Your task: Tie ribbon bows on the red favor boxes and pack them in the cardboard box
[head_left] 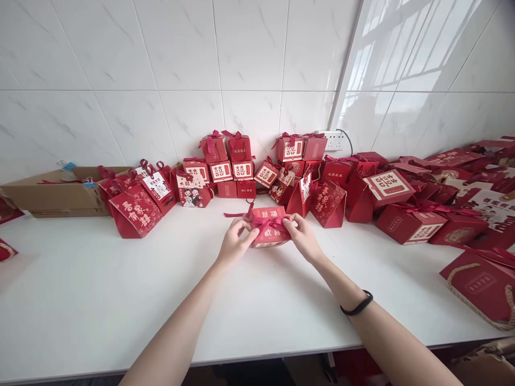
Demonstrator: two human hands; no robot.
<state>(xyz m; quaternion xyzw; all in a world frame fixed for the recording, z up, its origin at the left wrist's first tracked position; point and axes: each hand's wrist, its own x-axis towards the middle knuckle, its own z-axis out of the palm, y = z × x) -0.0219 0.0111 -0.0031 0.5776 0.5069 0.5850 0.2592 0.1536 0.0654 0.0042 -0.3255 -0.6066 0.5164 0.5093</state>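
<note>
A small red gift box (270, 241) with gold lettering sits on the white table in front of me. Across its top runs a dark pink ribbon (270, 225) tied in a bow. My left hand (238, 238) pinches the ribbon at the left side of the bow, thumb and forefinger together. On the opposite side, my right hand (302, 236) pinches the ribbon in the same way. One ribbon tail lies on the table beyond my left hand. A black band circles my right wrist.
Red gift boxes (220, 171) stand stacked along the tiled wall, and more pile up at the right. A cardboard box (60, 198) is at the back left. Behind the boxes is a power strip (336, 141). A rope-handled red box (478, 284) lies near the right edge.
</note>
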